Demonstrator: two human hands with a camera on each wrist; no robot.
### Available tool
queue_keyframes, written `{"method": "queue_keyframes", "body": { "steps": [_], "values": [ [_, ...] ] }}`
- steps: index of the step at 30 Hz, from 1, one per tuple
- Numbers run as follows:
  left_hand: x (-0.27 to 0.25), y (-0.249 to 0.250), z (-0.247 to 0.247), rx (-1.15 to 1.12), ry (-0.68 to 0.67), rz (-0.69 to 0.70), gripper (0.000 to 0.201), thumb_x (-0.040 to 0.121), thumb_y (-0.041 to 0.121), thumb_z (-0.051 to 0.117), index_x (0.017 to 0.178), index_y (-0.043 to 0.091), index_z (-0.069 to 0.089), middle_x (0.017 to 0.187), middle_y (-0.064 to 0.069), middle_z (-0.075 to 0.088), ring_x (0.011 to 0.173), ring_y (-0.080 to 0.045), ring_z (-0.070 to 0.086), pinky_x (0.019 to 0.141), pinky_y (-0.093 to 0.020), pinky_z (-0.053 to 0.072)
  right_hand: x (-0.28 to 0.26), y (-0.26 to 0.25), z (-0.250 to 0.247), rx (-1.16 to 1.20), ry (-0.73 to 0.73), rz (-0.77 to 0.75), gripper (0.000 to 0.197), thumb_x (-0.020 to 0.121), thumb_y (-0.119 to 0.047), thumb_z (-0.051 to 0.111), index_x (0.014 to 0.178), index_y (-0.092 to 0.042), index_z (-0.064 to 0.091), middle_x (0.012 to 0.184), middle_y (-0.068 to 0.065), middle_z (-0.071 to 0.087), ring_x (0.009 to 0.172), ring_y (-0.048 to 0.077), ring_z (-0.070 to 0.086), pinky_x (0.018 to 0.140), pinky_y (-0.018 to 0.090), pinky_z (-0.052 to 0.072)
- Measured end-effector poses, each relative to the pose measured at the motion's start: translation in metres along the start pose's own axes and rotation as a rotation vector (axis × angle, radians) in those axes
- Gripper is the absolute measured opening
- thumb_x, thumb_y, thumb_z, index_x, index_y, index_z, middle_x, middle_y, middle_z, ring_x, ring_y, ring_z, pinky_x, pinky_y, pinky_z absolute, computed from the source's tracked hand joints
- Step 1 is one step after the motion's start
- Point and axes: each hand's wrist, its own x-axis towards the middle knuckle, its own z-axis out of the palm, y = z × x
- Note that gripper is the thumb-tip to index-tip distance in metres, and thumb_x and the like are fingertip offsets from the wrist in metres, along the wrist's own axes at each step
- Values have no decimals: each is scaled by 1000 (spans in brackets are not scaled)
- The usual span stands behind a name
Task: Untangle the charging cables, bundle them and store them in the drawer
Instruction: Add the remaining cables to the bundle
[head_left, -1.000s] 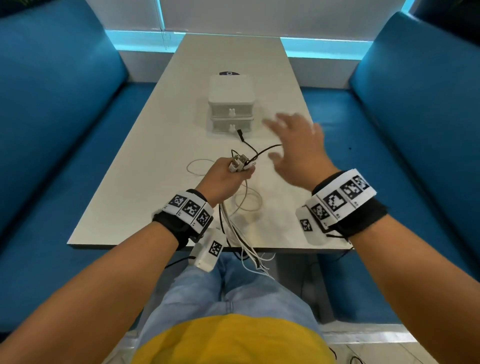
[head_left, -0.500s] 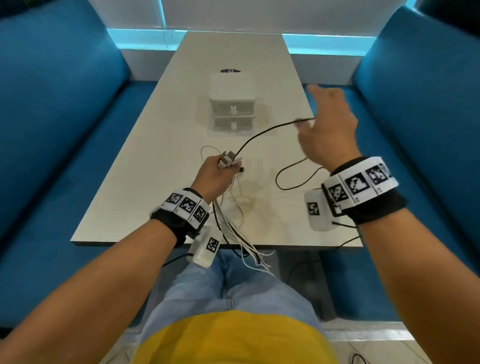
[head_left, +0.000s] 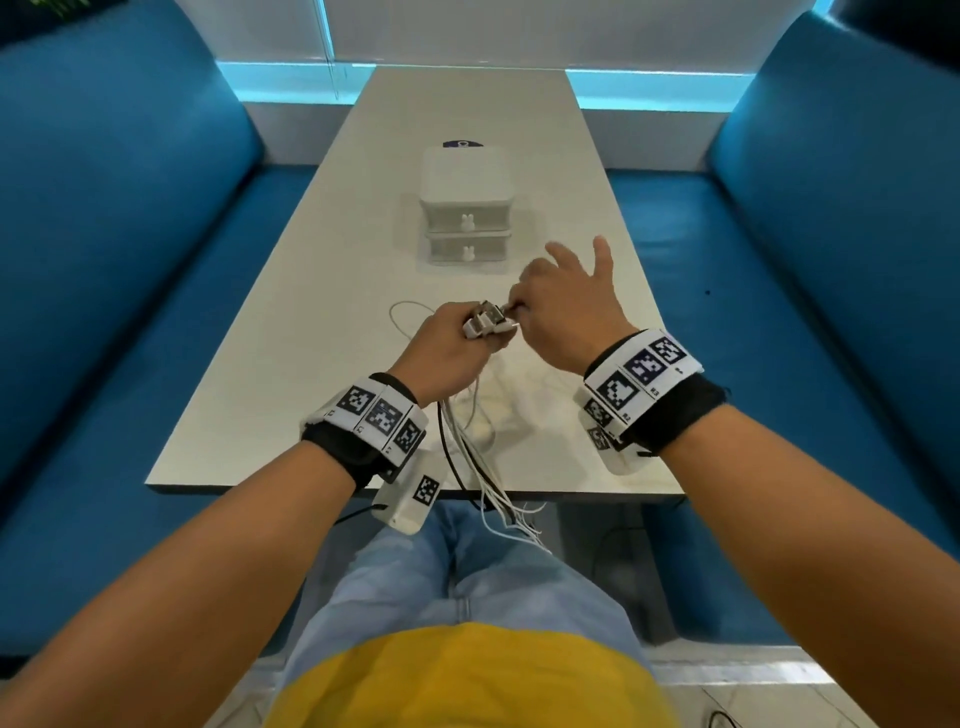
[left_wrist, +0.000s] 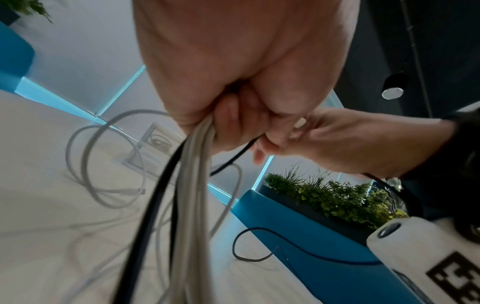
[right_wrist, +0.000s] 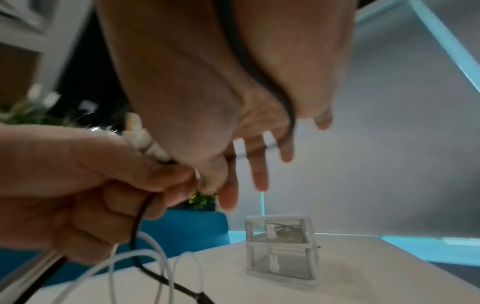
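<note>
My left hand (head_left: 447, 348) grips a bundle of white cables and one black cable (head_left: 467, 441) above the table's near half, their plugs (head_left: 485, 323) sticking out of the fist. The strands hang over the front edge onto my lap. My right hand (head_left: 563, 312) meets it from the right and pinches the black cable (left_wrist: 233, 158) at the fist, other fingers spread. In the left wrist view the bundle (left_wrist: 192, 185) runs down from my left hand (left_wrist: 233, 61). A white two-drawer unit (head_left: 466, 205) stands beyond, both drawers closed.
A loose white cable loop (head_left: 402, 312) lies on the pale table (head_left: 311, 338) left of my hands. Blue benches (head_left: 130, 260) flank both sides. A dark disc (head_left: 462, 143) sits behind the drawers. Through its clear front, the top drawer (right_wrist: 280, 228) shows cables inside.
My right hand, stretched out to the right with the black cable half a second ago, has come back to the left fist. The left hand has stayed put with its bundle.
</note>
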Motion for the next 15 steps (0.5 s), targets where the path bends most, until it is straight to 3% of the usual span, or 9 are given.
{"method": "queue_keyframes", "body": {
  "steps": [2,5,7,8,9,11,12,14,15],
  "values": [
    [1,0,-2,-43,44,-27,21,91,22,64,75,9,63,68,0,61,54,-1,51,58,-17,39,2,14,-11,241,78,133,33,100,-32,36,112,-30,66,126,1,61,128,29,45,114,57,11],
    [2,-1,-7,-103,54,-79,15,94,15,61,81,7,60,71,0,55,37,6,45,41,-5,31,2,40,-21,492,244,321,40,100,-41,33,98,-18,66,112,7,66,109,34,56,101,50,36],
    [5,-5,-8,-105,61,-93,18,93,17,61,78,9,58,76,-5,56,35,4,42,39,-7,31,0,49,-21,440,280,379,38,100,-39,33,100,-18,65,110,6,67,106,34,57,101,51,37],
    [6,-5,-8,-107,70,-100,21,93,18,62,74,11,56,75,-5,55,38,3,42,42,-9,33,0,49,-19,356,257,376,32,99,-37,36,108,-22,63,115,5,65,109,33,56,106,54,31],
    [7,-6,-7,-110,76,-102,24,93,18,63,70,13,55,72,-4,55,45,-2,47,49,-13,37,-2,46,-16,264,204,339,29,98,-35,42,120,-25,57,125,4,60,116,31,53,111,59,21],
    [8,-8,-5,-76,81,-82,31,91,20,64,63,18,53,63,3,53,59,-12,50,63,-24,41,-8,33,-12,121,107,163,56,92,-36,58,143,-30,34,144,1,43,135,29,37,112,63,3],
    [8,-6,-5,-45,65,-62,31,91,21,65,62,20,53,60,5,53,60,-14,49,65,-27,40,-9,25,-9,86,76,62,66,90,-36,61,147,-31,27,148,-1,38,140,27,30,113,62,-2],
    [6,-2,-5,-13,19,-27,26,89,21,67,65,18,57,61,4,53,59,-11,46,60,-23,37,-11,9,-2,62,11,-104,51,95,-37,54,142,-28,37,139,1,49,136,25,37,115,57,-1],
    [5,0,-5,-15,-2,-14,24,89,20,67,67,17,58,60,5,52,55,-8,44,54,-20,35,-11,5,1,88,-24,-138,36,98,-36,47,133,-25,48,126,2,59,126,25,48,115,52,10]
  ]
}}
